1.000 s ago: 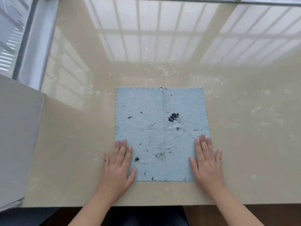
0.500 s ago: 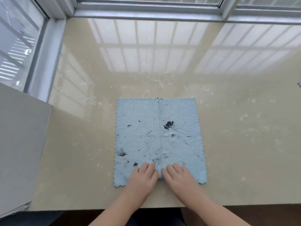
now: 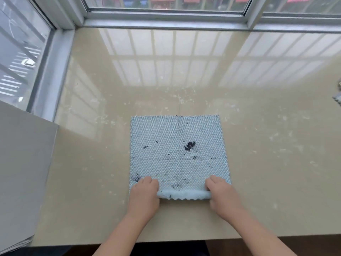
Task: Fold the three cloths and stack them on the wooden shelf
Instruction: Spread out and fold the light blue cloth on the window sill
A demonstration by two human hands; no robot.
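Observation:
A light blue cloth [image 3: 177,150] with dark stains lies flat on the glossy beige counter [image 3: 267,163], its near edge lifted and curled. My left hand [image 3: 144,195] grips the near left corner of that edge. My right hand [image 3: 222,195] grips the near right corner. The corner of another cloth [image 3: 337,98] shows at the far right border of the view. No wooden shelf is in view.
A grey panel [image 3: 22,172] stands at the left, over the counter's edge. Window frames [image 3: 166,17] close off the back and the left side. The counter's front edge [image 3: 184,239] runs just below my forearms.
My hands have moved apart from the middle of the cloth's near edge to its two near corners and have lifted that edge. The view has tilted up toward the window.

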